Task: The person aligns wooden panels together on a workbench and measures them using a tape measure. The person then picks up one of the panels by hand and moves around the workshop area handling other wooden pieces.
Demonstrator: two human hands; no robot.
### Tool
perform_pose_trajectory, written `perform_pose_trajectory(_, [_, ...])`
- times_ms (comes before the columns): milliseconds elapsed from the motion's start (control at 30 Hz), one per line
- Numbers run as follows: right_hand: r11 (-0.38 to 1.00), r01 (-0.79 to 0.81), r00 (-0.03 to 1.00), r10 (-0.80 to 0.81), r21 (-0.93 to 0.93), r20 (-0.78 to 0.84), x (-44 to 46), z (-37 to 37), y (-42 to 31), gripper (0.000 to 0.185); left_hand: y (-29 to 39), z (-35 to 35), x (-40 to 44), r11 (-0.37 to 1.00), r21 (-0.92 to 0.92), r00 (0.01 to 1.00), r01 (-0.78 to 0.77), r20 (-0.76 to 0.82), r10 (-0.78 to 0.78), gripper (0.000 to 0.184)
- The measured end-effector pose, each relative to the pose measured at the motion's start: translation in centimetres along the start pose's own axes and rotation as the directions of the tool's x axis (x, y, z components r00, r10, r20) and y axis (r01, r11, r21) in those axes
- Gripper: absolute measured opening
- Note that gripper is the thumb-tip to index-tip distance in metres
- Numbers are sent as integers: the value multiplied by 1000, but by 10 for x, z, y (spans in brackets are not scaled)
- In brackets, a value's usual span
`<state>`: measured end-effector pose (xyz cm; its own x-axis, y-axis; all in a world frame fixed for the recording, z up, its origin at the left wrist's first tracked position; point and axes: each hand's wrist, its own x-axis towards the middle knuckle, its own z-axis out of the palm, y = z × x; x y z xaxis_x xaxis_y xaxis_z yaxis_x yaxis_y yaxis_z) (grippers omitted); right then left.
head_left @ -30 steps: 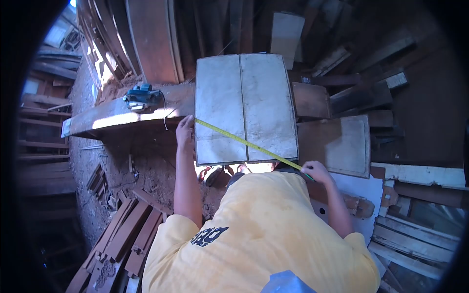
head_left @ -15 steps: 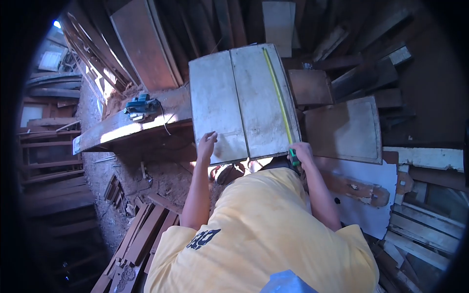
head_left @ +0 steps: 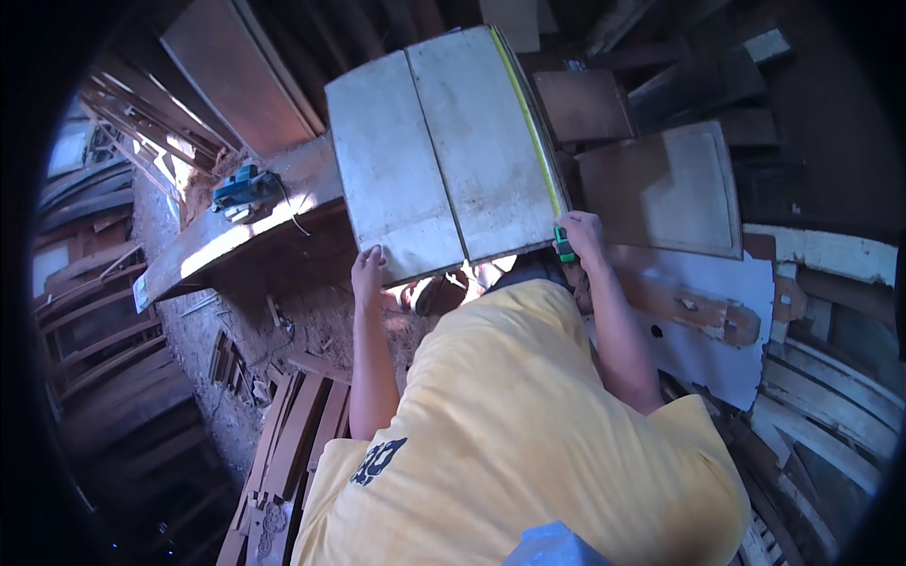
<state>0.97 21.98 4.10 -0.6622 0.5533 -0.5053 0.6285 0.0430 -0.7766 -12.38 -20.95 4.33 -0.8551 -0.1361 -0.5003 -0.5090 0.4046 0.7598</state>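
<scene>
the right hand (head_left: 581, 232) has fingers closed around a tape measure (head_left: 564, 245), its strip (head_left: 539, 137) stretching ahead of them; the left hand (head_left: 367, 271) has bent fingers at the board's (head_left: 396, 160) edge, grip unclear.

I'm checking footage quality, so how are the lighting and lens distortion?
Head view throughout: vignetting rounds the frame; the pale rectangular two-panel board has bowed edges, probably lens distortion; light glares along the brown wooden plank under the teal power tool; the upper right sinks into shadow.
</scene>
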Motion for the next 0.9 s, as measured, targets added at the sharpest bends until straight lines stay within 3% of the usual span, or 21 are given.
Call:
perform_pose_trajectory(100, [998, -55, 998, 55, 6, 5, -17, -8, 26, 19, 8, 6, -14, 1000, -17, 1000, 10, 6, -10, 38])
perform_pose_trajectory(233, [996, -12, 999, 8, -88, -41, -39, -16, 59, 20, -6, -1, -6, 1000, -23, 1000, -8, 11, 8, 37])
perform_pose_trajectory(367, [977, 17, 994, -40, -213, -106, -55, -25, 57, 22, -10, -1, -5, 998, -53, 999, -32, 15, 33, 36])
perform_pose_trajectory(467, [974, -66, 994, 45, -218, -98, -56, -26, 56, 24, 0, -1, -10, 1000, -26, 1000, -5, 12, 5, 35])
perform_pose_trajectory(600, [968, -68, 990, 37, -241, -133, -61, -27, 49, 24, 3, -2, -12, 1000, -22, 1000, 1, 11, 0, 33])
perform_pose_trajectory(667, [941, -93, 993, 63, -326, -102, -60, -29, 49, 30, 0, -2, -12, 1000, -29, 1000, -10, 14, 10, 33])
perform_pose_trajectory(800, [956, -22, 988, -23, -292, -151, -56, -24, 53, 24, -6, -3, -12, 999, -47, 1000, -24, -3, 24, 32])
perform_pose_trajectory(900, [968, -32, 992, 0, -250, -124, -55, -25, 54, 25, -11, -3, -10, 996, -77, 999, -35, -15, 34, 32])
